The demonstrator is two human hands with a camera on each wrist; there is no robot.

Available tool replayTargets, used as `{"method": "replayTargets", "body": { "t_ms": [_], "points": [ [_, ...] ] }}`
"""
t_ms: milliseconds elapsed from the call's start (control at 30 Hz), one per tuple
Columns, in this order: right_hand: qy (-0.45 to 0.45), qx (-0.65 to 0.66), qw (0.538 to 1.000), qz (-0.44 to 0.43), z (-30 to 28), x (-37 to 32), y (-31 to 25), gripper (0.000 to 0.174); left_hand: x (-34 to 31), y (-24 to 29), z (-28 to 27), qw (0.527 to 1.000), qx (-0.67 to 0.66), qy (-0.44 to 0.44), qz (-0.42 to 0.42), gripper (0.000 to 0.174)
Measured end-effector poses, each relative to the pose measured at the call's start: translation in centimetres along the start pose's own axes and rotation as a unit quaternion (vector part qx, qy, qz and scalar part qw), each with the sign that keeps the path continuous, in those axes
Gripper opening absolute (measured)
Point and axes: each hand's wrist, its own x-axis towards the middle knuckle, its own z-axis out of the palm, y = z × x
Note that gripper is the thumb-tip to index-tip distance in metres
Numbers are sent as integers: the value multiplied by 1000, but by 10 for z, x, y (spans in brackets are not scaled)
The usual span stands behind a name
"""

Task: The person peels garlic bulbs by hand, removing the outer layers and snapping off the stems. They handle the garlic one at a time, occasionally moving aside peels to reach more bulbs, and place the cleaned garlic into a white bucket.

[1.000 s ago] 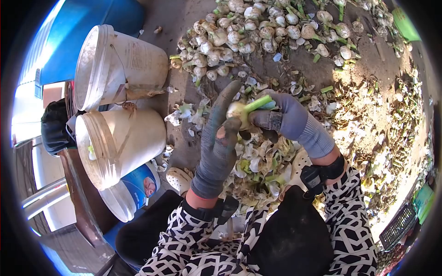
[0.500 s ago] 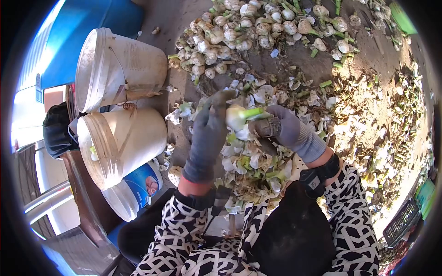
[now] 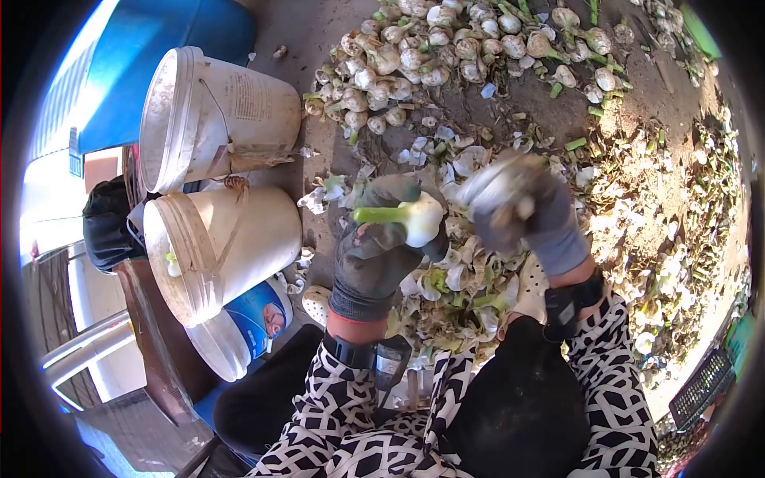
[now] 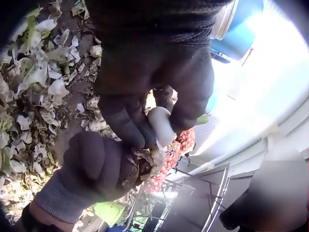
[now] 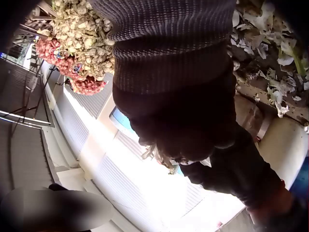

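Observation:
My gloved left hand (image 3: pixel 368 259) grips a white garlic bulb (image 3: pixel 425 220), its cut green stem pointing left in the head view. In the left wrist view the bulb (image 4: pixel 162 126) shows pale and smooth between the fingers and thumb. Just to its right, my gloved right hand (image 3: pixel 535 213) is blurred by motion in the head view. Its curled fingers pinch papery garlic skin (image 4: pixel 150 163), seen in the left wrist view. Scraps of that skin (image 5: pixel 159 157) also stick out below the dark fingers in the right wrist view.
Two white buckets (image 3: pixel 247 235) lie tipped at the left, beside a blue and white tub (image 3: pixel 251 319). Unpeeled garlic bulbs (image 3: pixel 414 56) are heaped ahead. Peeled skins (image 3: pixel 446 283) pile up between the shoes. A black crate (image 3: pixel 701 389) stands far right.
The bulb was between both hands, its stem pointing right; the left hand now holds it with the stem pointing left. The right hand has moved right, away from the bulb, and blurs.

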Motion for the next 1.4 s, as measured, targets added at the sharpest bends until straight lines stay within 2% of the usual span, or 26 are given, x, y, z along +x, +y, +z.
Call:
{"method": "replayTargets", "body": {
  "t_ms": [33,100,133,167,200,233,267,300,367,400,567,633,733,767,833,867,933,967,1033,1100,1167,1233,1300,1333,1367,1400],
  "points": [
    [-76,371,924,54,-10,4,-14,37,-2,0,-4,999,36,-1,9,51],
    [44,233,971,43,-14,5,-27,44,-2,1,-8,994,104,-7,24,54],
    [170,69,972,148,-5,2,-27,51,-2,5,-8,993,120,2,-2,63],
    [171,65,972,146,8,0,-28,51,-1,7,-4,993,119,-3,-2,63],
    [124,-253,951,128,19,-3,-28,56,1,8,2,983,183,29,0,70],
    [61,-544,831,99,26,-3,-29,61,1,10,4,967,245,63,3,77],
    [60,-495,860,111,29,1,-34,61,5,12,-9,964,264,7,18,89],
    [59,-495,860,114,36,7,-42,61,5,13,1,965,262,10,19,89],
    [-14,-512,824,241,50,16,-55,57,4,17,27,951,303,42,-36,87],
    [-14,-482,855,190,54,17,-50,49,3,16,30,952,300,36,-46,87],
    [-40,-412,896,163,62,22,-43,38,-2,30,19,945,301,19,-123,79],
    [-76,-397,867,291,54,18,-44,32,-2,30,14,937,315,38,-144,93],
    [-44,-317,889,328,51,9,-40,28,-3,24,8,946,297,33,-129,92],
    [-44,-318,889,327,49,5,-37,28,-2,23,9,946,297,32,-128,92],
    [2,-368,915,164,47,-2,-33,25,-1,20,14,957,268,27,-110,91],
    [3,-369,915,164,48,-3,-34,25,-2,20,13,957,267,26,-110,91],
    [65,-490,854,163,51,-3,-38,22,-2,20,9,954,261,-8,-149,91],
    [65,-493,852,163,50,-3,-38,22,-2,17,9,954,260,-10,-148,91],
    [177,-621,744,172,43,-7,-33,22,-1,7,7,960,236,-71,-133,88],
    [185,-612,757,136,33,-12,-23,12,-4,2,5,962,240,-76,-109,83],
    [99,-626,765,117,13,-28,8,17,-1,4,5,951,291,-39,-98,78],
    [-164,-690,611,350,20,-37,28,27,4,27,-4,956,283,-57,-54,70],
    [-311,-627,493,517,27,-27,30,27,2,75,-6,917,369,106,107,74],
    [-311,-629,487,520,23,-23,26,27,4,108,-13,961,200,71,179,71],
    [-272,-630,487,540,16,-17,20,28,10,158,-17,972,132,-67,180,67],
    [-231,-633,485,558,6,-9,11,29,4,196,-18,976,30,-77,203,65]
  ]
}}
